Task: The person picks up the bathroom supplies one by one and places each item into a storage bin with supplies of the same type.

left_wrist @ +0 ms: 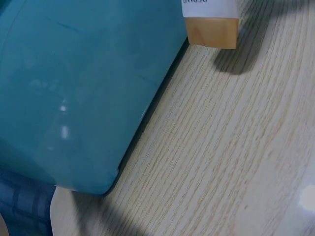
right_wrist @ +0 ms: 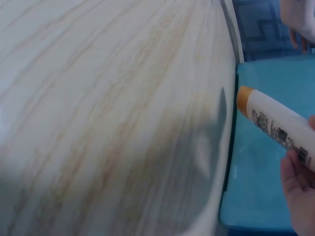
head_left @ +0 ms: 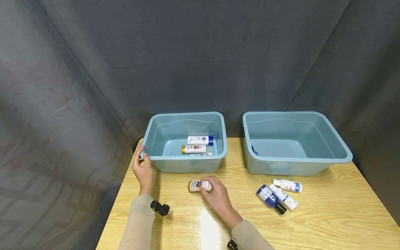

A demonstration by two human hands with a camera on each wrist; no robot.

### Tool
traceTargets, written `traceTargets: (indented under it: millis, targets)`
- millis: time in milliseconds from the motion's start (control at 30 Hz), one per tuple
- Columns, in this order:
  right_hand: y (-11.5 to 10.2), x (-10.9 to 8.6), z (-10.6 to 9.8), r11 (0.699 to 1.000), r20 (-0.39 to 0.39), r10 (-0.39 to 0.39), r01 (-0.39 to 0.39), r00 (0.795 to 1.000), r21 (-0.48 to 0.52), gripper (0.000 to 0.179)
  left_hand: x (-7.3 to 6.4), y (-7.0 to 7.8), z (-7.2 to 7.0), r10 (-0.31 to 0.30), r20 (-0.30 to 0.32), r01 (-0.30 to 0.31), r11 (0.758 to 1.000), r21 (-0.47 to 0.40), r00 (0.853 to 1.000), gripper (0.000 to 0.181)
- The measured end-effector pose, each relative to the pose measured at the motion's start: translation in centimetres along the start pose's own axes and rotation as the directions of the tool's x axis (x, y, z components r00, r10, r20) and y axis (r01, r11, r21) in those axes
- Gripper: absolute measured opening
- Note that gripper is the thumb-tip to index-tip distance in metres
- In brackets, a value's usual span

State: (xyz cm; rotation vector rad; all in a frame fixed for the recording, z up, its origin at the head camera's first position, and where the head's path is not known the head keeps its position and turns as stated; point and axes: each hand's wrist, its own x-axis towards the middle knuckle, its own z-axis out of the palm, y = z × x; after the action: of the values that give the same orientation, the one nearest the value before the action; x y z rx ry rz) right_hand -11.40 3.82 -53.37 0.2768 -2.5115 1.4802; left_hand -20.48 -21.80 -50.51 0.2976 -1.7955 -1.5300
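Observation:
My right hand (head_left: 218,198) grips one end of a white bottle with a gold cap (head_left: 194,186), in front of the left blue bin (head_left: 187,164). In the right wrist view the bottle (right_wrist: 278,123) is tilted, with the thumb and fingers around its white body and the gold cap pointing away. Its shadow falls on the table in the left wrist view. My left hand (head_left: 144,172) holds the left bin's front left corner, fingers and thumb at the rim. Inside that bin lie a white bottle with a blue cap (head_left: 198,140), another gold-capped bottle (head_left: 194,149) and a partly hidden bottle (head_left: 204,153).
A second blue bin (head_left: 297,159) stands at the right, with a dark blue item (head_left: 254,151) partly hidden by its wall. Before it lie a dark blue bottle with a black cap (head_left: 268,196) and two white bottles (head_left: 290,185) on the wooden table (head_left: 331,215). A grey curtain hangs behind.

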Motion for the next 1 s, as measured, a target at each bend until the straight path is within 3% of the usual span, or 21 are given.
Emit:
traceTargets:
  millis: [433, 500, 633, 733, 1000]
  targets:
    - [-1.5, 0.2, -0.6, 0.998, -0.018, -0.058, 0.058, 0.998, 0.03, 0.03, 0.0, 0.1, -0.1, -0.014, 0.01, 0.014, 1.0, -0.002, 1.0, 0.031]
    - [-1.7, 0.2, -0.6, 0.997, -0.023, -0.064, 0.065, 0.998, 0.035, 0.03, -0.1, 0.9, -0.1, -0.023, 0.017, 0.023, 1.0, -0.004, 1.0, 0.032]
    - [-2.0, 0.3, -0.8, 0.996, -0.03, -0.075, 0.077, 0.997, 0.045, 0.031, -0.2, 1.0, -0.2, -0.026, 0.018, 0.026, 1.0, -0.004, 0.999, 0.032]
    - [-2.4, 0.3, -1.0, 0.994, -0.045, -0.101, 0.103, 0.994, 0.044, 0.032, -0.1, 0.2, -0.1, -0.02, 0.009, 0.02, 1.0, 0.0, 1.0, 0.031]
    - [-3.5, 0.5, -1.6, 0.979, -0.096, -0.188, 0.195, 0.977, 0.063, 0.035, 0.0, 0.3, -0.1, -0.04, 0.015, 0.04, 0.999, -0.006, 0.999, 0.032]
